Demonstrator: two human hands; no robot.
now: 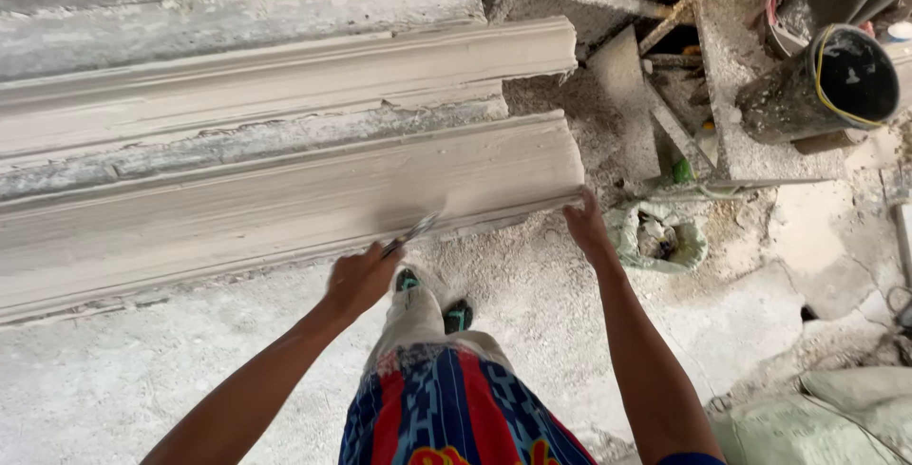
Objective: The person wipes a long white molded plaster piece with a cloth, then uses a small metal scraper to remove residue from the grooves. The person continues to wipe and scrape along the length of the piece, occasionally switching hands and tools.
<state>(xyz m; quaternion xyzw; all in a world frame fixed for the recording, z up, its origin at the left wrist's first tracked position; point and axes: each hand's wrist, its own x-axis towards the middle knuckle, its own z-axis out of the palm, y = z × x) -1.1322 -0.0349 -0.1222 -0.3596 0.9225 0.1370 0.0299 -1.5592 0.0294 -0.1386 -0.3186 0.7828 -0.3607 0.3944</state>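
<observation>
Two long grey plaster mouldings lie side by side across the rough concrete floor (pixel 142 370). The far moulding (pixel 285 71) sits higher in the view; the near moulding (pixel 266 199) runs from the left edge to a cut end just left of centre-right. Its stepped profile faces up, so the person standing over it can get at the whole shaped surface from above.

To the right stands a heap of rubble and broken slabs (pixel 722 94), and a dark bucket (pixel 836 80) lies tipped with its mouth toward the camera. A dirty sack (pixel 660 237) rests on the floor just beyond the near moulding's end, and a pale bag (pixel 817 417) shows at the lower right corner.

The person's legs, in patterned red and blue shorts (pixel 446 408), stand close to the near moulding, one teal sandal (pixel 459 315) showing.

The right hand (pixel 586 226) presses flat on the lower corner of the near moulding's end, fingers spread and nothing gripped, apparently to brace the body or steady the piece. The left hand (pixel 359 280) is curled tightly round the handle of a small metal blade (pixel 410 233), whose tip meets the near moulding's lower front edge at a slant, as suits scraping or trimming. The blade is blurred, so its exact kind is unclear.
</observation>
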